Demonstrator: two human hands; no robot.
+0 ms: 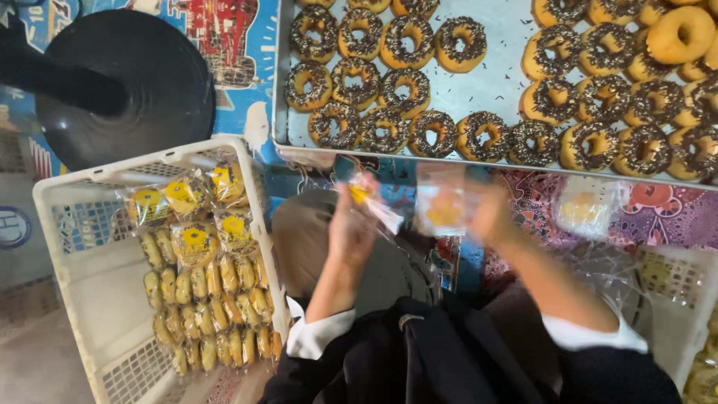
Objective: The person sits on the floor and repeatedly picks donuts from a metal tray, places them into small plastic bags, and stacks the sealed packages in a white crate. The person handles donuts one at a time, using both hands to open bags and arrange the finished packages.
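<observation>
Mid-packing, by the look of it: left hand pinching a clear wrapper, right hand gripping a bagged donut, both blurred above the lap. Dozens of wrapped donuts already stacked in the white crate at left. Plenty left on the tray of sprinkled donuts ahead. Another bagged one lying at right; black stool beyond the crate.

crate left (packed), doughnut tray behind
</observation>
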